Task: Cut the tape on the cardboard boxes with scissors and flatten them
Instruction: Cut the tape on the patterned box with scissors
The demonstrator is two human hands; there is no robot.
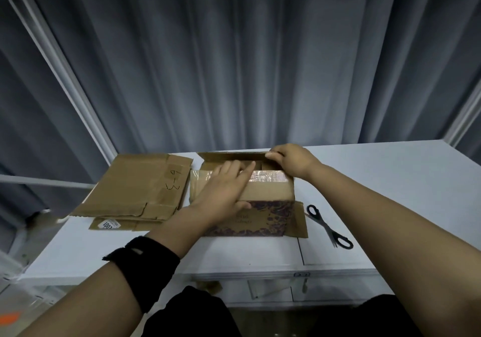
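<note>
Black wristband (143, 266) wraps the left forearm closest to the lens, at about 7 o'clock in the view. From it the left hand (221, 196) reaches forward, fingers straight and together, palm down, lying flat on the near flap (268, 192) of the cardboard box (263, 219). Its fingertips lie over the strip of shiny clear tape (269, 176) that runs along that flap's far edge.

At the box's 1 o'clock corner, the right hand (290, 161) has its fingers curled and pinches the end of the far flap (234, 157), which stands raised so the dark inside of the box shows between the two flaps. The box sits at the middle of the white table (390, 180), its patterned front face towards the person and a side flap folded out at its 4 o'clock corner.

Black-handled scissors (329, 226) lie on the table at 3 o'clock from the box, near it but not touching, held by neither hand. A stack of flattened boxes (140, 188) lies at 9 o'clock from the box, just beside it, the top one marked with handwriting. Grey curtain (234, 63) hangs behind the table at 12 o'clock.
</note>
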